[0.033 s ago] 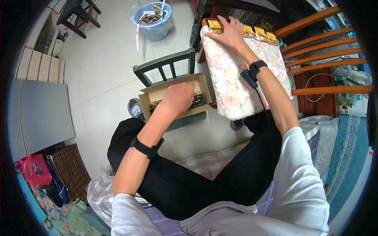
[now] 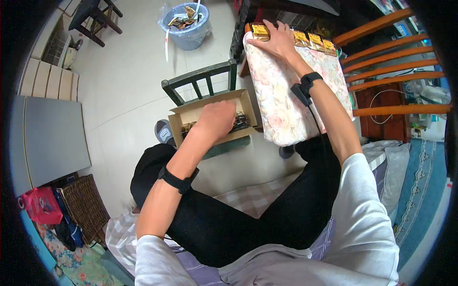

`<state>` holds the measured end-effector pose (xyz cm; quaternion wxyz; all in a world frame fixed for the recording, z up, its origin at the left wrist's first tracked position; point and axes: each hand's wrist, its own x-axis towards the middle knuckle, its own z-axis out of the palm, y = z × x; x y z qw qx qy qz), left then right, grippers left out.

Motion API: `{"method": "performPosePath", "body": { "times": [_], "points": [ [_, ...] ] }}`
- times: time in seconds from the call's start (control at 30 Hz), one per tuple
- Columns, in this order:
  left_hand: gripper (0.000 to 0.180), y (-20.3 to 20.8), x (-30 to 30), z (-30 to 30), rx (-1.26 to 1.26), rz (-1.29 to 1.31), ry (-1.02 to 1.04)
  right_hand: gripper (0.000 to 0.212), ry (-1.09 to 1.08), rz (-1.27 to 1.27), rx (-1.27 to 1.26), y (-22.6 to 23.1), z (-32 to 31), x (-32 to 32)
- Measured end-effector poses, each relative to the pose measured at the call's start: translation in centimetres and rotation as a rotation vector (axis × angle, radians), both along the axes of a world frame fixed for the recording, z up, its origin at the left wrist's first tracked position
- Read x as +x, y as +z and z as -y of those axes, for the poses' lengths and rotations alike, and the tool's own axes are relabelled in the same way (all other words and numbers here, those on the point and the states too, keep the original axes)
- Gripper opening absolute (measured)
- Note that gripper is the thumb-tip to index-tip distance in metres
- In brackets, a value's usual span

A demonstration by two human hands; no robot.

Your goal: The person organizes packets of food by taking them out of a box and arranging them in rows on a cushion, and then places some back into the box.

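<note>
Yellow labels (image 2: 314,37) on packets (image 2: 317,46), seemingly too small, none readable

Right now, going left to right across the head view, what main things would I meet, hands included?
Pink bag → brown wicker item → left hand over the cardboard box → right hand at the yellow-topped packets → wooden slatted chair.

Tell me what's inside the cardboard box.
Dark, shiny small items lie in the cardboard box, on both sides of the left hand; whatever lies beneath that hand is covered.
</note>
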<state>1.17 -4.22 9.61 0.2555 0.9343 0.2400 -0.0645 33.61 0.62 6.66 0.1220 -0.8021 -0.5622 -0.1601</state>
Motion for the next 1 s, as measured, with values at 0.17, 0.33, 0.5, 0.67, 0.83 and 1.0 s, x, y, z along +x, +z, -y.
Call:
{"method": "performPosePath", "body": {
  "times": [0.17,0.33,0.5,0.67,0.83,1.0],
  "points": [
    [0.022,-0.2,-0.2,0.1,-0.006,-0.008,0.001,0.100,-0.014,-0.148,-0.073,-0.4,-0.3,-0.7],
    [0.023,-0.9,0.1,0.5,0.021,0.009,-0.030,0.087,0.081,-0.079,-0.033,0.3,0.9,-1.0],
    [0.024,-0.7,0.3,0.7,0.068,0.029,-0.053,0.081,0.133,-0.036,-0.066,0.5,3.2,-1.5],
    [0.025,-1.1,0.8,0.3,0.024,-0.031,-0.057,0.076,0.205,-0.023,-0.023,0.6,5.9,-2.7],
    [0.025,-0.9,1.2,0.2,0.003,-0.048,-0.055,0.078,0.198,-0.082,-0.079,1.4,8.2,-4.3],
    [0.025,0.6,1.8,0.0,0.054,0.060,-0.015,0.080,0.279,-0.121,-0.141,2.8,11.4,-6.3]
  ]
}}
